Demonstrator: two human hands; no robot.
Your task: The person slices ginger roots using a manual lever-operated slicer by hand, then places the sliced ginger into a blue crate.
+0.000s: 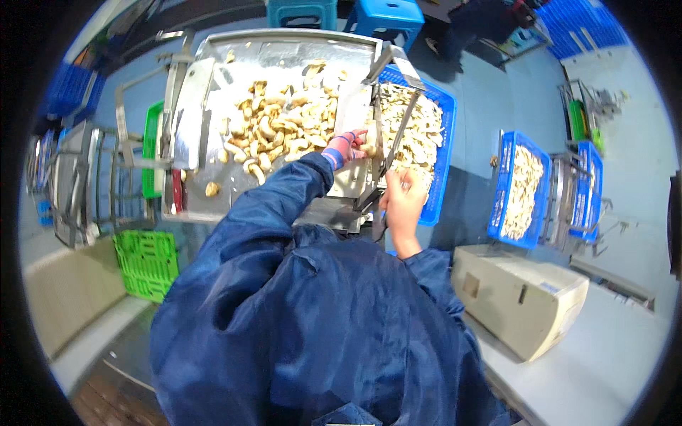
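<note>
My left hand (pixel 343 149), in a pink-and-blue striped glove, holds a pale mushroom (pixel 368 145) at the metal frame of a slicer (pixel 377 122). To its left, a heap of whole mushrooms (pixel 272 125) lies on a stainless steel tray table (pixel 213 205). My bare right hand (pixel 403 205) is curled on the near end of the slicer's dark lever (pixel 399 133); the grip itself is partly hidden by the fingers. Beyond the slicer, sliced mushrooms (pixel 413 122) fill a blue plastic basket (pixel 446 154).
A red-handled tool (pixel 177 190) lies at the tray table's left edge. Blue stools (pixel 386 18) stand behind it. Another blue basket (pixel 495 213) of slices is at right, near a beige box-shaped unit (pixel 519 298). A green crate (pixel 146 261) stands at left. Part of another person (pixel 469 32) shows at top.
</note>
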